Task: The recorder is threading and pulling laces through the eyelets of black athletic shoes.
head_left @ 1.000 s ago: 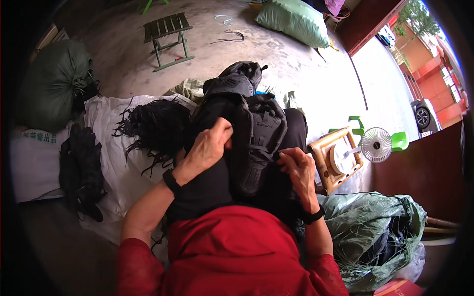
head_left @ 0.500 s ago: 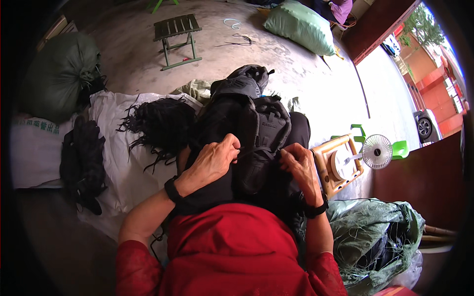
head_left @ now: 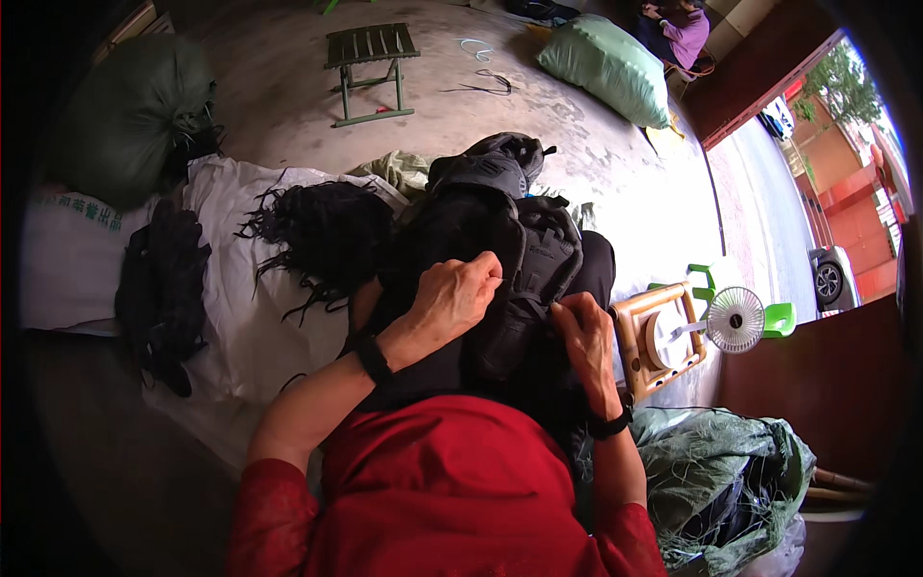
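At frame centre the black backpack (head_left: 519, 260) lies on our lap; it looks soft, floppy and fairly light, best gripped at its seams. Our left hand (head_left: 460, 296) pinches its fabric; our right hand (head_left: 580, 327) closes on its edge. Upper left, a green sack (head_left: 130, 111) sits tied, contents hidden.

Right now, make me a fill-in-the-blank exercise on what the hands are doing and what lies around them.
1. Both hands, the left hand and the right hand, rest on a black ____ lying on the person's lap.
2. The folding stool on the concrete floor is ____ in colour.
3. The small white fan stands on the person's ____ side.
4. The tangle of black strips lies on a ____ sheet.

Missing words: backpack; green; right; white
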### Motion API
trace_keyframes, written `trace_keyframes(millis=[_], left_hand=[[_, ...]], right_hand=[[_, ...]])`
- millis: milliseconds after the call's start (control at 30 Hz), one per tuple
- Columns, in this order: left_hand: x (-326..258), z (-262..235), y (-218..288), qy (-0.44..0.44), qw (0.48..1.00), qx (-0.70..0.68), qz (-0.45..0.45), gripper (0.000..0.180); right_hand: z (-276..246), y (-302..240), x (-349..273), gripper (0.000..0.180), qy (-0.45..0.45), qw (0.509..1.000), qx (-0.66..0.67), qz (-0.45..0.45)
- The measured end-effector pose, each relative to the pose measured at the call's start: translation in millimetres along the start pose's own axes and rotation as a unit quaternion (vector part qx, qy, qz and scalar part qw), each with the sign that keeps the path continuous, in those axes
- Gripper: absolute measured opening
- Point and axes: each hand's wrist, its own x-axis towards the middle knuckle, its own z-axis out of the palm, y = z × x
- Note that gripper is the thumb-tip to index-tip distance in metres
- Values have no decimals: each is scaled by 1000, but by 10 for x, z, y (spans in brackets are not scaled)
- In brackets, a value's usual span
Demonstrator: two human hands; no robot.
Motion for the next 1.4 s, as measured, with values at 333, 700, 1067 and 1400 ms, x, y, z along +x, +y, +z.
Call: trace_keyframes(millis=[333, 700, 1067, 1400], left_hand=[[72, 108, -58, 16, 999, -28, -23, 4], [55, -21, 80, -7, 919, 302, 255, 8], [494, -334, 65, -83, 878, 241, 406, 3], [442, -203, 59, -127, 942, 118, 286, 26]], right_hand=[[19, 70, 9, 14, 3, 1000, 3, -2], [4, 76, 40, 13, 23, 994, -93, -58], [-487, -92, 605, 25, -140, 822, -357, -422], [-319, -127, 624, 14, -215, 898, -277, -267]])
